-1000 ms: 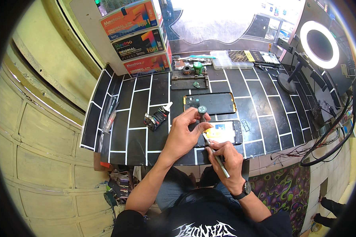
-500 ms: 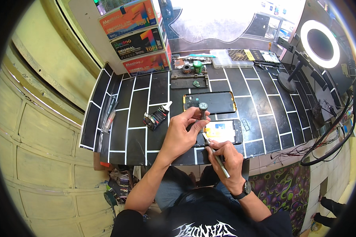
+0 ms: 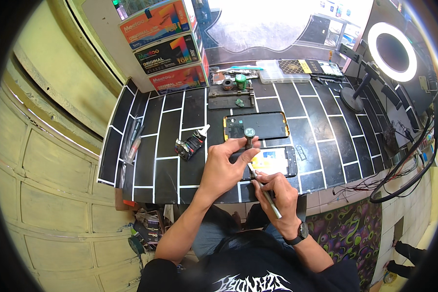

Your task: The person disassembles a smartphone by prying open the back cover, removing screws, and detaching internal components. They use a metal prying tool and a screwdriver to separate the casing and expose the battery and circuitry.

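Note:
An opened phone point(image 3: 278, 162) lies near the table's front edge, its bright inner part and dark frame showing. Over its left end, my left hand point(image 3: 222, 168) pinches an upright screwdriver point(image 3: 249, 132) with a round cap. My right hand point(image 3: 280, 193) grips a slim metal tool point(image 3: 270, 203) like a pen; its tip points at the phone's left part, beside the screwdriver. My fingers cover that end of the phone, so the tips' exact contact cannot be told. Just beyond lies a black phone back cover point(image 3: 265, 125) with yellow-orange edges.
Left of my hands sits a small black pouch-like item point(image 3: 192, 145) with a white nozzle. Pen-like tools point(image 3: 134, 143) lie at the left edge. Behind are a metal holder point(image 3: 228, 100), stacked boxes point(image 3: 173, 56) and a clear plastic case point(image 3: 272, 73). A ring light point(image 3: 410, 51) stands right.
The whole view has shifted slightly. My left thumb sits a little differently on the screwdriver; both hands keep their grips over the phone.

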